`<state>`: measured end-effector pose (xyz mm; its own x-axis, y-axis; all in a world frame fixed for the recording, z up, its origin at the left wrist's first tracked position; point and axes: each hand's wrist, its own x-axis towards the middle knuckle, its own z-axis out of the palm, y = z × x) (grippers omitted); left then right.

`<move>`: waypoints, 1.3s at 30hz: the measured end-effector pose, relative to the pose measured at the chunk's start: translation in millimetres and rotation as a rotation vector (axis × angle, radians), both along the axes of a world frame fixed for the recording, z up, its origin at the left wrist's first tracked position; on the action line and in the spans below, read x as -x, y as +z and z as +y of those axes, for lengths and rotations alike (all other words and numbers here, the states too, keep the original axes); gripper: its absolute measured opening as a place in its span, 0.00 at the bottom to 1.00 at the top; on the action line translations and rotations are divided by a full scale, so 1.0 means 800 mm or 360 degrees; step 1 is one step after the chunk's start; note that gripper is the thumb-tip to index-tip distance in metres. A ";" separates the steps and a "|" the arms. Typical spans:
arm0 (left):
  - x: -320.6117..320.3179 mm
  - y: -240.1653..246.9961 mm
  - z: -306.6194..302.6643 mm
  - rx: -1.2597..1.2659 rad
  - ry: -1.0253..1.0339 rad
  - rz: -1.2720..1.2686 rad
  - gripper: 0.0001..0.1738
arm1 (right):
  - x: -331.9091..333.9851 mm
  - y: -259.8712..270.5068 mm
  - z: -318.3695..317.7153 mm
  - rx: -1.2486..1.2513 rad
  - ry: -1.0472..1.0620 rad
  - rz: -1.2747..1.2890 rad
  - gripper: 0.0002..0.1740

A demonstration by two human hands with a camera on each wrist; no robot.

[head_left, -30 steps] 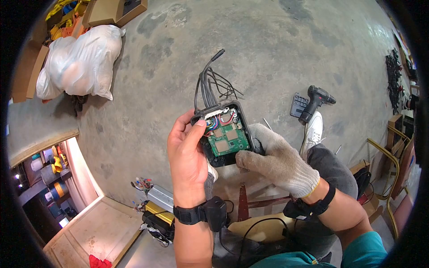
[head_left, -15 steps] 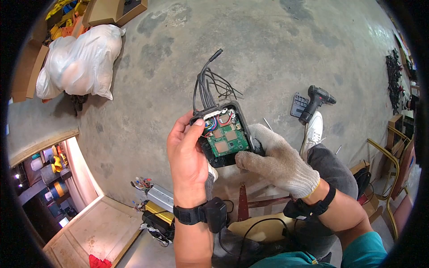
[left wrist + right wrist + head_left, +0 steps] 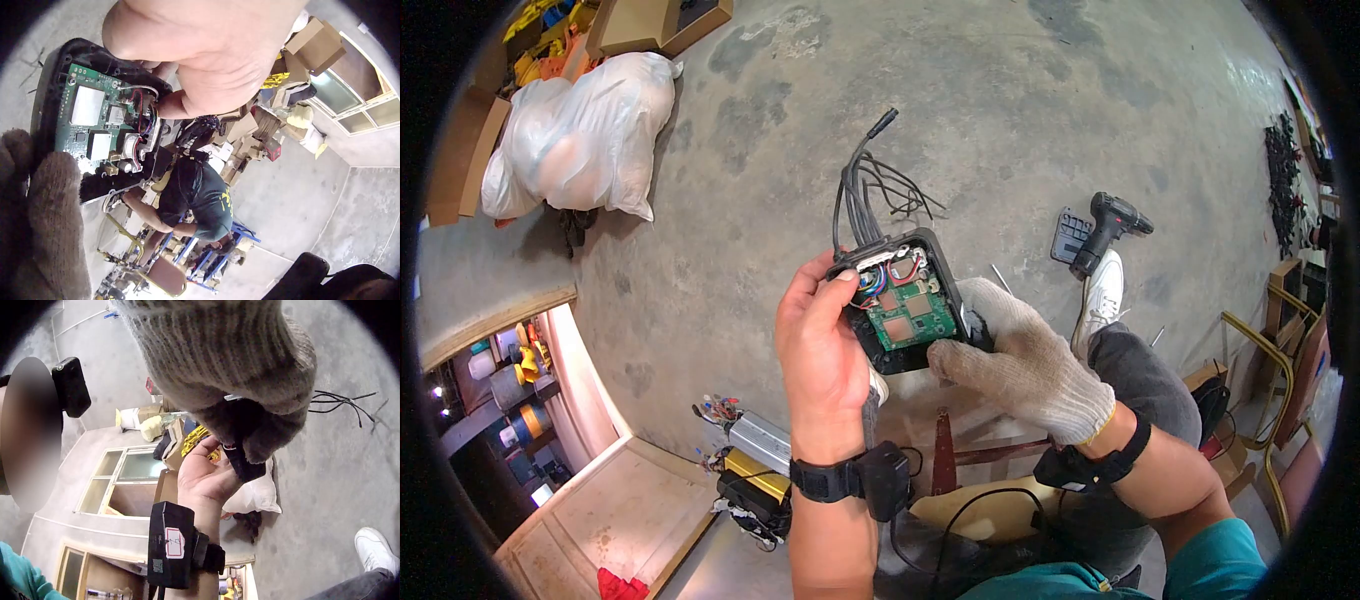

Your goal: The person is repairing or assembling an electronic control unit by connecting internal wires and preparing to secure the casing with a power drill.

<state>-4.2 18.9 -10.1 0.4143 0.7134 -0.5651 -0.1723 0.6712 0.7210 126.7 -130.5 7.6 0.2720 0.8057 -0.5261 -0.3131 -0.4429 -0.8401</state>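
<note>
Between both hands in the head view is an open black plastic housing (image 3: 945, 262) with a green circuit board (image 3: 935, 326) inside. Thin coloured wires (image 3: 885, 274) run to a white connector strip by its upper edge, where a bundle of black cables (image 3: 863, 205) comes out. My bare left hand (image 3: 820, 330) grips the upper left corner, thumb over the rim beside the wires. On the lower right side my gloved right hand (image 3: 1025, 365) holds the housing, thumb at the bottom edge and fingers behind. In the left wrist view, pale square pads (image 3: 89, 105) sit on the board.
A black cordless drill (image 3: 1108, 228) and a dark bit case (image 3: 1069, 236) are on the concrete floor by a white shoe (image 3: 1105, 297). Silver and gold metal units (image 3: 757, 445) with wiring lie lower left. A stuffed white bag (image 3: 590, 135) stands upper left. Another person (image 3: 194, 197) bends over in the background.
The housing tilts very slightly in the hands. Both hands keep their hold in nearly the same place.
</note>
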 end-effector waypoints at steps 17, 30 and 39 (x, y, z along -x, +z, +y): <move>0.003 -0.006 0.000 -0.0059 -0.0130 -0.0034 0.19 | -0.007 0.001 -0.001 0.0082 -0.0028 0.0229 0.15; 0.040 -0.026 0.033 -0.0259 -0.0022 0.0309 0.12 | -0.063 0.001 -0.009 -0.0021 -0.0472 0.0206 0.20; 0.048 -0.013 0.044 -0.0366 0.0031 0.0378 0.11 | -0.108 -0.021 -0.030 -0.0342 -0.0747 0.0358 0.20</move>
<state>-43.0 53.9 -20.9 0.2751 0.8402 -0.4673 0.0076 0.4841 0.8750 213.2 -154.7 -9.0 0.5273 0.7208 -0.4499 -0.6171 -0.0391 -0.7859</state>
